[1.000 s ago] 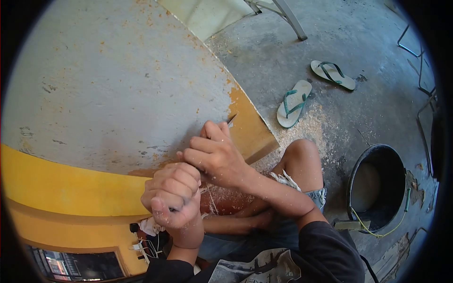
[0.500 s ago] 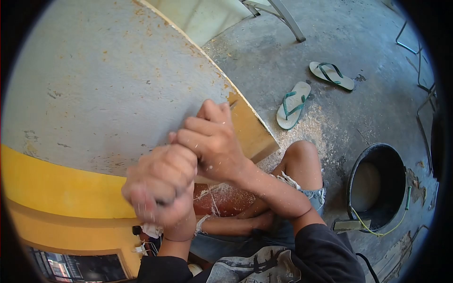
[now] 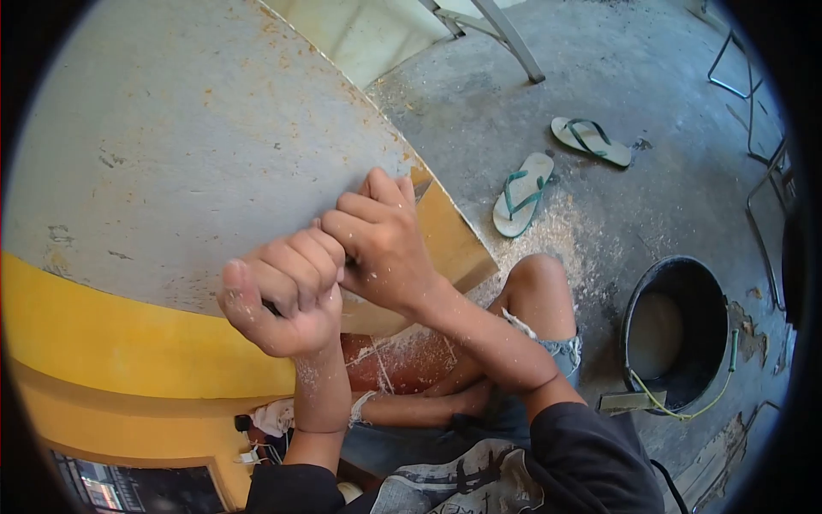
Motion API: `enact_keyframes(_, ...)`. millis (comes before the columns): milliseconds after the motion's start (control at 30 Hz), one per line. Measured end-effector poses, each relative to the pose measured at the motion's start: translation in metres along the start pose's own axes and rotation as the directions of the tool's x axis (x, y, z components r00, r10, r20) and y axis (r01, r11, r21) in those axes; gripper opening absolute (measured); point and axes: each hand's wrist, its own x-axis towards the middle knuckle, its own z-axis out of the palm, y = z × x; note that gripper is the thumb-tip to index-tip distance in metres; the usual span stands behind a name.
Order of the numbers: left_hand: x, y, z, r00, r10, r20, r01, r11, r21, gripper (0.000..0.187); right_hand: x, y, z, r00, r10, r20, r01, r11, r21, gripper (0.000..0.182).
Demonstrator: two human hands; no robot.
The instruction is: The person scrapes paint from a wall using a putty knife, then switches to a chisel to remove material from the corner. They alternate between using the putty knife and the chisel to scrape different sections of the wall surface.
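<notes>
My left hand is curled into a fist over the lower edge of a worn grey panel, with the thumb on top. Whatever it grips is hidden by the fingers. Just beyond it and touching it, my right hand is also closed. A thin, dark, blade-like tool pokes out past its far side; the rest is covered. Pale dust and flakes cling to both hands and the left wrist. Scratches and brownish patches mark the grey face, which meets a yellow edge and a bare tan corner.
A black bucket with cloudy liquid stands on the concrete floor at right. Two flip-flops lie beyond my knee, near scattered shavings. Metal legs stand at the top, and wire-like frames at the right edge.
My left hand, blurred before, is now sharp and has shifted slightly up and left. My right hand moved slightly up. Both stay closed, and the whole view has shifted a little.
</notes>
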Motion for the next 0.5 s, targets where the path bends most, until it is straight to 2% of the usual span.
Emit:
enact_keyframes(33,-0.002,0.001,0.003,0.995,0.049,0.086,-0.056,0.995,0.085,0.051,-0.001,-0.003,-0.002,1.000,0.000,-0.012,-0.001,1.000,-0.014,0.019)
enact_keyframes(67,-0.004,0.004,0.008,0.995,0.044,0.093,-0.051,0.996,0.071,0.051,-0.001,-0.005,-0.004,1.000,0.002,-0.018,-0.003,1.000,-0.030,0.019)
enact_keyframes(133,-0.010,0.016,0.023,0.959,0.131,0.251,-0.180,0.966,0.186,0.048,-0.004,-0.015,-0.011,0.997,-0.069,0.040,0.069,0.998,0.010,0.020)
enact_keyframes(200,-0.015,0.026,0.020,0.963,0.129,0.235,-0.174,0.968,0.179,0.048,-0.014,-0.023,-0.016,0.995,-0.060,0.083,0.056,0.997,0.057,0.022)
enact_keyframes(267,-0.028,0.032,0.007,0.974,0.038,0.224,-0.072,0.987,0.142,0.047,-0.035,-0.031,-0.020,0.979,0.006,0.206,-0.020,0.998,0.062,0.024)
enact_keyframes(300,-0.038,0.033,-0.003,0.977,0.029,0.213,-0.056,0.991,0.121,0.046,-0.049,-0.036,-0.025,0.946,0.064,0.318,-0.083,0.995,0.048,0.028)
enact_keyframes(333,-0.051,0.033,-0.009,0.980,0.034,0.199,-0.058,0.991,0.117,0.046,-0.063,-0.042,-0.027,0.941,0.062,0.333,-0.082,0.996,0.045,0.028)
enact_keyframes(400,-0.082,0.033,-0.022,0.997,-0.026,0.072,0.000,0.941,0.340,0.045,-0.095,-0.053,-0.028,0.944,0.271,0.190,-0.285,0.957,0.051,0.026)
enact_keyframes(433,-0.098,0.031,-0.030,0.997,-0.046,0.063,0.014,0.904,0.427,0.044,-0.115,-0.057,-0.030,0.941,0.270,0.205,-0.286,0.957,0.050,0.026)
enact_keyframes(500,-0.139,0.027,-0.043,0.994,-0.108,0.019,0.081,0.843,0.531,0.039,-0.164,-0.059,-0.034,0.817,0.550,0.172,-0.562,0.827,0.026,0.025)
